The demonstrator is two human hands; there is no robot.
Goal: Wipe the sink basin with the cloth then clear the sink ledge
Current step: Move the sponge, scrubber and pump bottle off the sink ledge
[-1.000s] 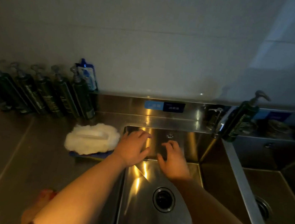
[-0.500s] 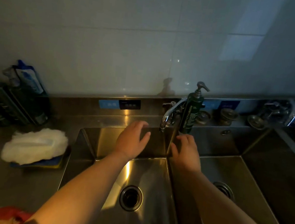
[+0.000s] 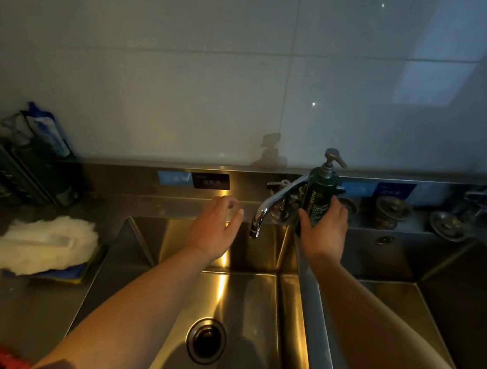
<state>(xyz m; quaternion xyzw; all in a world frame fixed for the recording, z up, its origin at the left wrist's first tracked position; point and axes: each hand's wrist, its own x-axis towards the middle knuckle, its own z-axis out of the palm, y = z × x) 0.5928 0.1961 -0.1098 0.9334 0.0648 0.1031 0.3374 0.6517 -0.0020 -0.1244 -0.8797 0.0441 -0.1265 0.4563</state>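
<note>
We are looking at a dim room: a wall [image 3: 190, 55] of large, pale glossy tiles is rising behind a stainless steel counter [image 3: 20, 319], a soft patch of light [image 3: 432, 82] reflecting upper right.

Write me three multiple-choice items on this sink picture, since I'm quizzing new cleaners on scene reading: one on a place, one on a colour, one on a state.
1. Where does the white cloth lie? A over the tap; B on the counter left of the sink basin; C on the floor.
2. What colour is the pump bottle that the right hand grips? A dark green; B red; C white.
3. How is the left hand? A gripping the tap; B pinching the cloth; C open, holding nothing.
Answers: 1 B, it sits on steel beside the basin's left rim. 2 A, its body reads dark green. 3 C, its fingers hang loose above the basin.
</note>
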